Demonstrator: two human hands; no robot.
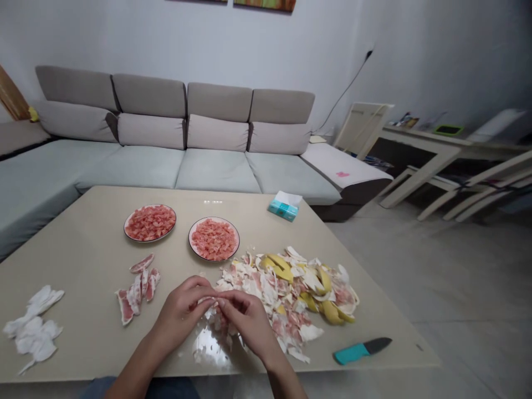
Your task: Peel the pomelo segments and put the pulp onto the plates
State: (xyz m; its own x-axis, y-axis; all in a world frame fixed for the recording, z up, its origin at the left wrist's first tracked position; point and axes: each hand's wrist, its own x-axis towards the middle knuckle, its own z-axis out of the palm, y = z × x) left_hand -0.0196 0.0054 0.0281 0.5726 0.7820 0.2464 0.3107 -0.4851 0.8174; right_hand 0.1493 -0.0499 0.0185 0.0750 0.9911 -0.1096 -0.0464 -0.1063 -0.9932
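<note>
My left hand (187,305) and my right hand (245,316) meet fingertip to fingertip above the table, both closed in a pinch. Between them is a small piece of pomelo, mostly hidden by the fingers. Just right of my hands spreads a heap of pomelo peel (266,282), with white pith, pinkish membrane and yellow rind. To the left lie several unpeeled pomelo segments (139,291). Beyond my hands, a dark-rimmed plate (192,247) holds loose pink pomelo flesh (214,239). Farther left, a second plate (127,233) carries more of the flesh (150,223).
A knife (361,351) with a turquoise handle lies near the table's (83,249) front right edge. Crumpled tissues (35,327) are at the far left, and a tissue pack (285,206) sits at the back right. A sofa (216,166) stands behind the table.
</note>
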